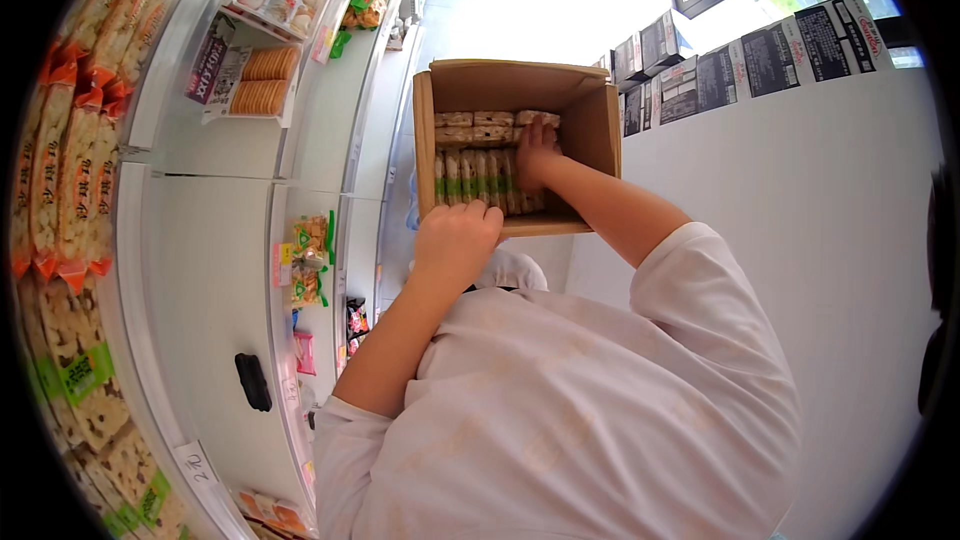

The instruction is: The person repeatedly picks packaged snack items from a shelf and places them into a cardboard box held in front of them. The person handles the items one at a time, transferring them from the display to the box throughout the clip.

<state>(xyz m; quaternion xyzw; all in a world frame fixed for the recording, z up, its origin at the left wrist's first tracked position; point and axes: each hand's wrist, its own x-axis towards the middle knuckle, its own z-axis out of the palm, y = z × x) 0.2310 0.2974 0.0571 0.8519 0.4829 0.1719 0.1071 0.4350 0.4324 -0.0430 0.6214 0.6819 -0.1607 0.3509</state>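
Note:
An open cardboard box (606, 140) stands in front of me, packed with rows of clear-wrapped snack packs (480, 172), many with a green band. My left hand (458, 237) curls its fingers over the box's near rim at the left. My right hand (538, 152) reaches inside, against the packs on the right side. Its fingers are slightly blurred and point toward the far wall, so whether a pack is between them is unclear.
Shelves on my left hold long orange-and-white snack bags (85, 155), a tray of round biscuits (264, 80) and green-edged packets (312, 258). A black object (253, 382) lies on one shelf. Dark boxes (770, 58) line the top of a white surface at right.

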